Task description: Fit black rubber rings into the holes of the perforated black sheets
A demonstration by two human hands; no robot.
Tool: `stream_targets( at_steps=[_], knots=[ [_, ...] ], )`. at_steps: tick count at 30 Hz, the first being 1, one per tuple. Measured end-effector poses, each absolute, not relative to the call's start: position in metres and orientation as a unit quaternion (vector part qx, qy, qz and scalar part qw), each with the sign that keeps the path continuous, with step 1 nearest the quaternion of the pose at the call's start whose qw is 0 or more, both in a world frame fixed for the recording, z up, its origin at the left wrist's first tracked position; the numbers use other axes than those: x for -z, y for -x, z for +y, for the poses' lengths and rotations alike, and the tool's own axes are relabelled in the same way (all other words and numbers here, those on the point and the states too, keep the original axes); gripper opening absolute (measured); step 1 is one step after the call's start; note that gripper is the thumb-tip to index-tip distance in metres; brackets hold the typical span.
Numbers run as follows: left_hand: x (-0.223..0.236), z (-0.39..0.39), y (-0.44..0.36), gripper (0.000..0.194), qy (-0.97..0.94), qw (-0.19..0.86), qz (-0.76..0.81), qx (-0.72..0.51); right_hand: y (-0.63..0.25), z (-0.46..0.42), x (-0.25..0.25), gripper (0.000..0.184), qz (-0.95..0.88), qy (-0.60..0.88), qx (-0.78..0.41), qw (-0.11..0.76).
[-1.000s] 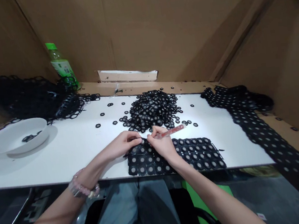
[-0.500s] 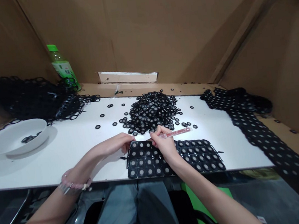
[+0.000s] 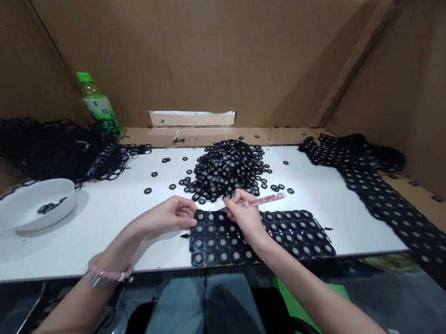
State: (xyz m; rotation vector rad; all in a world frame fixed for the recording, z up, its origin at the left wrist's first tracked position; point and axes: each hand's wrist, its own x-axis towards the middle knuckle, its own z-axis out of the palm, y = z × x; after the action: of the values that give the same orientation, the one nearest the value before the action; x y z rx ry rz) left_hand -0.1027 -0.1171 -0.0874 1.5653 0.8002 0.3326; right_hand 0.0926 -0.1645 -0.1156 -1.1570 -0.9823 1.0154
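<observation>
A black sheet with rows of round, grey-centred pieces lies along the table's front edge. My left hand is curled at its far left corner, thumb and fingers pinching the edge there. Over the sheet's middle, my right hand grips a slim pen-like tool with a clear, reddish handle pointing right. Its thin tip pokes out to the left, near the sheet's far edge. My right hand and forearm cover part of the sheet. Just beyond the hands rises a heap of loose black rings with grey centres.
A white bowl with a few black pieces stands at left. Behind it are a tangle of black web scrap and a green-capped bottle. A long dotted black strip hangs over the right side. Cardboard walls enclose the table.
My left hand has shifted slightly left, its fingers now more curled at the sheet's corner. The right hand and tool have barely moved. The view has tilted a little.
</observation>
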Motion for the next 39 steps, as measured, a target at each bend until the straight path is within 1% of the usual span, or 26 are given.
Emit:
stream_targets(
  at_steps=[7, 11, 12, 16, 23, 29, 31, 35, 39],
  knots=[
    [0.086, -0.108, 0.102, 0.025, -0.685, 0.627, 0.344, -0.135, -0.092, -0.165, 0.114, 0.03, -0.414, 0.506, -0.441, 0.615],
    [0.083, -0.111, 0.1, 0.033, -0.706, 0.611, 0.34, -0.11, -0.092, -0.164, 0.116, 0.029, -0.416, 0.496, -0.443, 0.62],
    [0.081, -0.111, 0.1, 0.032, -0.712, 0.606, 0.339, -0.1, -0.092, -0.164, 0.116, 0.029, -0.418, 0.494, -0.442, 0.621],
    [0.077, -0.113, 0.099, 0.019, -0.726, 0.596, 0.334, -0.08, -0.092, -0.166, 0.116, 0.03, -0.411, 0.49, -0.445, 0.626],
    [0.081, -0.116, 0.096, 0.026, -0.725, 0.61, 0.309, -0.085, -0.091, -0.167, 0.114, 0.03, -0.398, 0.484, -0.459, 0.63],
    [0.087, -0.115, 0.101, 0.032, -0.73, 0.589, 0.325, -0.12, -0.091, -0.165, 0.116, 0.031, -0.39, 0.472, -0.469, 0.637],
    [0.085, -0.102, 0.104, 0.032, -0.745, 0.552, 0.349, -0.137, -0.091, -0.164, 0.117, 0.031, -0.374, 0.47, -0.478, 0.641],
    [0.075, -0.058, 0.093, 0.032, -0.807, 0.385, 0.38, -0.237, -0.09, -0.163, 0.116, 0.032, -0.342, 0.469, -0.486, 0.654],
    [0.064, -0.024, 0.059, 0.024, -0.834, 0.299, 0.358, -0.296, -0.09, -0.163, 0.114, 0.033, -0.328, 0.458, -0.483, 0.67]
  ],
)
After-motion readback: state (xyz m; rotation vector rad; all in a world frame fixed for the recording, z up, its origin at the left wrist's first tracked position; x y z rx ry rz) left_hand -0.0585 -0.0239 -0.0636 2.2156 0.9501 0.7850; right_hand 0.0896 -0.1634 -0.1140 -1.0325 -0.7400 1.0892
